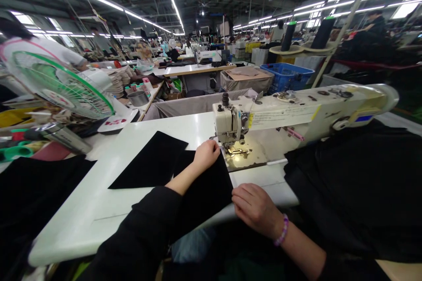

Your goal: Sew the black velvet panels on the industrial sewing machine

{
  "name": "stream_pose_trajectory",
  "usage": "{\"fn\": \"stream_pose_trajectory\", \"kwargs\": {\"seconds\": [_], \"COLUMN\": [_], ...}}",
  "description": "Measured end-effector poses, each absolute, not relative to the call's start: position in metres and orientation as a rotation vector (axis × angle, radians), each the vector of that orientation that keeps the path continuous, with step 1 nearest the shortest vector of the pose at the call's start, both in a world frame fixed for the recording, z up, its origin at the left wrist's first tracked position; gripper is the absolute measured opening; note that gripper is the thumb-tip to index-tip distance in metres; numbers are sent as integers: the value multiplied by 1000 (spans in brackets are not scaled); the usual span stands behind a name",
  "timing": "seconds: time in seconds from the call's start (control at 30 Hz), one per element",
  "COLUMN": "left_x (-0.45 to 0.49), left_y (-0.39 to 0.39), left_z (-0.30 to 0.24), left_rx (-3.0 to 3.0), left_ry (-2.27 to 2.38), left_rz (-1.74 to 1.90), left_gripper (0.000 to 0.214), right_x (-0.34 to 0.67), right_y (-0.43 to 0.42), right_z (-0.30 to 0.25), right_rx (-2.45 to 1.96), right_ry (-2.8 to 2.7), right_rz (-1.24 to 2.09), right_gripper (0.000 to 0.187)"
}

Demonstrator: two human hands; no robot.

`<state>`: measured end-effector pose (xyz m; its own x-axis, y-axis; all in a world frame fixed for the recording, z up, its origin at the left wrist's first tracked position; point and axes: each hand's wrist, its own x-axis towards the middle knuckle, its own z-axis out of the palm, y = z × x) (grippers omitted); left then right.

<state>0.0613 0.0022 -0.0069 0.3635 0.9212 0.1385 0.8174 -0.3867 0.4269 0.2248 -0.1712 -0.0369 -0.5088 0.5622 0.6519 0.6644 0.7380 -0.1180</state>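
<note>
A black fabric piece (207, 189) lies on the white table (138, 140) in front of a white sewing machine (290, 116). My left hand (206, 153) rests on the fabric's far corner, fingers curled under, close to the needle and presser foot (235, 150). My right hand (255, 208) pinches the fabric's near right edge at the table's front, a beaded bracelet on the wrist. A second black fabric piece (151, 162) lies flat to the left.
A heap of black cloth (359, 189) covers the table right of the machine, and more black cloth (29, 193) lies at the left. A green-rimmed fan (62, 85) stands at the left. Other tables, a blue crate (286, 74) and people fill the hall behind.
</note>
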Motion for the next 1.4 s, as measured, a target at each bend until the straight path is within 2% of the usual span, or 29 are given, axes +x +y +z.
{"fn": "stream_pose_trajectory", "kwargs": {"seconds": [0.5,0.63,0.8,0.97,1.07,1.2,1.4], "left_x": [60,58,67,77,76,72,68], "left_y": [-5,-4,-9,-17,-12,-4,-13], "left_z": [-7,-4,-1,3,5,2,-10], "left_rx": [2363,2367,2332,2303,2258,2225,2318], "left_ry": [1298,1291,1464,1621,1619,1556,1334], "left_rz": [469,393,319,309,276,305,521], "left_gripper": [10,28,14,39,44,37,10], "right_x": [233,233,231,230,231,232,231], "right_y": [-202,-203,-203,-203,-203,-200,-199], "right_z": [-43,-43,-37,-38,-40,-40,-40], "right_rx": [-1019,-1015,-991,-983,-984,-1003,-1005], "right_ry": [-2141,-2136,-2111,-2125,-2134,-2133,-2139], "right_rz": [-131,-143,-180,-181,-178,-170,-151], "right_gripper": [17,17,18,18,18,19,17]}}
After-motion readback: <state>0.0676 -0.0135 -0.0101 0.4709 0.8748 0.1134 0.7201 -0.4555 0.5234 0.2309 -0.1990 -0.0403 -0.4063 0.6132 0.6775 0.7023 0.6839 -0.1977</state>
